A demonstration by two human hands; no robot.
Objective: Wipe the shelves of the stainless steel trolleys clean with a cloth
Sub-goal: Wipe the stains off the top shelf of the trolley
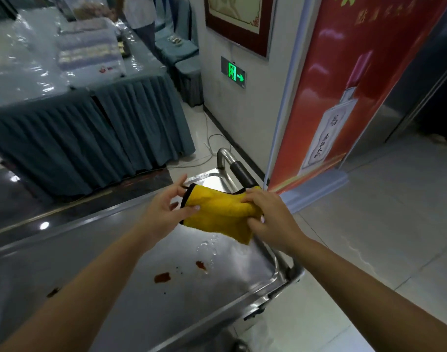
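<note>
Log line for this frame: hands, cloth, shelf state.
left hand: holds cloth edge | right hand: grips yellow cloth | cloth above top shelf, not touching | reddish stains and droplets unwiped

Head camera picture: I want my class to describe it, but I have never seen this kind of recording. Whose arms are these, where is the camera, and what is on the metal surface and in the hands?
There is no machine here. One wide-angle camera sits on a person's head and looks down at their own bare arms. The left hand and right hand hold a yellow cloth with a dark edge between them, lifted above the shiny stainless steel trolley shelf. Each hand has a grip on one end of the cloth. On the shelf lie reddish-brown sauce-like stains and some clear water drops, so it is not yet wiped clean. The trolley's black padded handle shows behind the cloth.
</note>
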